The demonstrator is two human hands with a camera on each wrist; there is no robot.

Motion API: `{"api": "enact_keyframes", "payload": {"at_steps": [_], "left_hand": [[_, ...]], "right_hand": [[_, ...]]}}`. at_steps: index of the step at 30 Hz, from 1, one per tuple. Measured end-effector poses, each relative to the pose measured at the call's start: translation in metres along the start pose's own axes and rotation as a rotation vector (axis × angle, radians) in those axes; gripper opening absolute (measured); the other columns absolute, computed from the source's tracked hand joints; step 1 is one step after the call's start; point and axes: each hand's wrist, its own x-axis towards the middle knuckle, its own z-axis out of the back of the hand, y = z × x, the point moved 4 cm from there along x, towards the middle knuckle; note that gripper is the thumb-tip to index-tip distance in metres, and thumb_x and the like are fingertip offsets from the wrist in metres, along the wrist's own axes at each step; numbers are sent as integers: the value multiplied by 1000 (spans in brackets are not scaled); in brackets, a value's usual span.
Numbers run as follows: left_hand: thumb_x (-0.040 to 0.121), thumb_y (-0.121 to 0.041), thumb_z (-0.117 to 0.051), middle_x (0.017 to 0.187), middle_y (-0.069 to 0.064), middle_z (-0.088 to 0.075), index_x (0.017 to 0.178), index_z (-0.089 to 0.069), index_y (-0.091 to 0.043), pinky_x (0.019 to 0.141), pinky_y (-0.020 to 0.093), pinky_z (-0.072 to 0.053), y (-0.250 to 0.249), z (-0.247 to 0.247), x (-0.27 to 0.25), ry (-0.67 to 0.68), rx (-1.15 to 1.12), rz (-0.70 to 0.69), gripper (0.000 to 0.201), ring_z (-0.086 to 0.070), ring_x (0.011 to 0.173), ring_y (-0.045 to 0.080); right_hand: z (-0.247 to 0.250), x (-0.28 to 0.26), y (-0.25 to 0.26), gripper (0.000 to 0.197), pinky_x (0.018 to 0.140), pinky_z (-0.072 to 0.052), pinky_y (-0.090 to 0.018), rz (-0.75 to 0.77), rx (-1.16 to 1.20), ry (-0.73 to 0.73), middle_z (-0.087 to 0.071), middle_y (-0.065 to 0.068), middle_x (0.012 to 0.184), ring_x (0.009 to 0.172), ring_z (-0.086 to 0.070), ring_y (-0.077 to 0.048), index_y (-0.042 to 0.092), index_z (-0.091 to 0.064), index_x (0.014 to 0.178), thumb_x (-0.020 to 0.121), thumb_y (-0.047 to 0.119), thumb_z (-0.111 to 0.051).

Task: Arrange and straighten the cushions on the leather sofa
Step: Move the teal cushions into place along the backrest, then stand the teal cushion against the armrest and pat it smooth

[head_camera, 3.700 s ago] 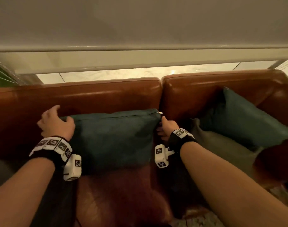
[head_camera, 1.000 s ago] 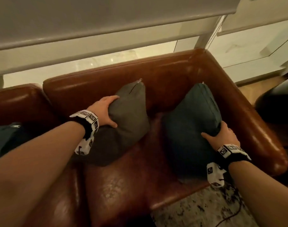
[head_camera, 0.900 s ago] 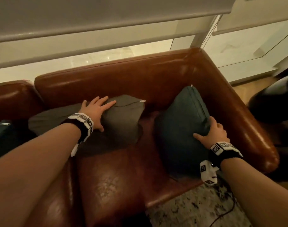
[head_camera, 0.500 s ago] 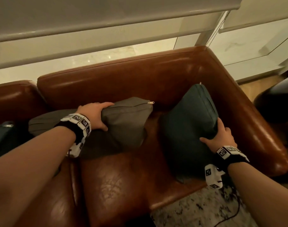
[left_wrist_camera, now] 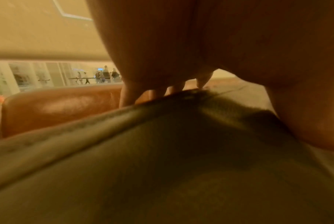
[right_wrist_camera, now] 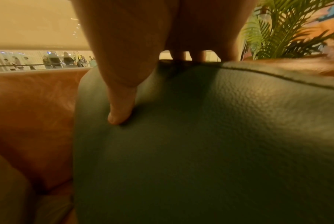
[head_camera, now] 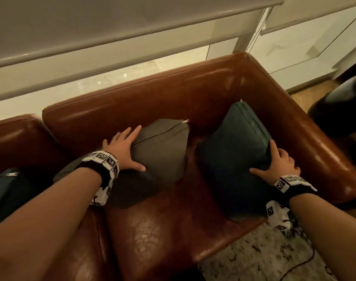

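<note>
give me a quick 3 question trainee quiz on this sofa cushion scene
1. True or false: the left hand rests on the grey-olive cushion.
2. Which cushion does the right hand grip? A) the teal cushion by the sofa's right armrest B) the grey-olive one C) neither
3. Fill in: the metal zipper pull shows at the grey-olive cushion's top ____ corner.

Key: 1 true; 2 A; 3 right.
</note>
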Motion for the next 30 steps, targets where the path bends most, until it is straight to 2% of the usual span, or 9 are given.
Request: {"api": "enact_keyframes", "payload": {"at_steps": [4,7,12,16,18,21,24,27,30], "left_hand": [[70,-71,-67,164,-8,4,147,16,-51,117,61,-14,-2,8,-15,-159,-22,-105,115,-5,151,28],[86,-58,-57,164,-4,-2,151,10,-45,120,55,-11,-25,13,-31,-246,15,-221,95,-4,151,28],[90,-48,-54,162,3,-18,154,-11,-36,120,49,-21,-110,22,-37,-288,-14,-532,78,-16,149,29],[93,-37,-55,158,4,-27,153,-23,-27,119,37,-24,-207,23,-16,-227,-149,-665,69,-27,145,24],[96,-33,-53,159,5,-25,154,-21,-18,118,33,-22,-252,19,8,-182,-243,-618,68,-27,146,23],[100,-27,-46,161,14,-19,155,-12,-7,118,37,-21,-301,18,59,-117,-459,-308,67,-23,147,29],[104,-25,-36,150,25,-37,148,-24,1,107,44,-33,-327,20,113,-106,-496,-37,53,-39,136,42],[104,-29,-35,133,24,-53,130,-49,4,96,43,-38,-335,22,144,-65,-392,-68,44,-49,124,42],[98,-33,-51,102,14,-62,105,-62,-2,87,43,-50,-327,22,152,-74,-422,-152,33,-60,104,38]], "right_hand": [[1,-28,1,120,112,-25,-63,-16,15,-52,-13,-9,162,146,-19,-36,38,6,153,69,64,-75],[-2,-59,-5,110,113,-25,-60,-44,38,-90,-14,-9,162,146,-20,-35,35,4,154,77,63,-69],[-14,-100,-41,86,114,-28,-56,-160,221,-129,-17,-10,161,144,-24,-36,29,-6,155,90,59,-53],[-32,-105,-87,76,117,-16,-58,-378,283,-172,-15,-8,162,148,-11,-34,31,-14,154,92,62,-43],[-47,-101,-114,73,115,-19,-59,-567,487,-144,-14,-9,162,147,-13,-37,31,-16,154,93,64,-41],[-75,-84,-143,65,95,-48,-51,-758,985,-100,-40,-16,149,122,-50,-44,22,-28,150,96,56,-43],[-77,-64,-158,51,83,-47,-38,-760,1053,-236,-59,-15,126,108,-58,-39,10,-48,132,98,47,-48],[-64,-60,-169,42,76,-38,-33,-698,904,-355,-65,-16,107,101,-59,-36,7,-62,109,98,45,-48],[-52,-63,-178,41,73,-35,-31,-702,897,-454,-62,-10,92,92,-58,-30,7,-63,97,98,45,-49]]}}
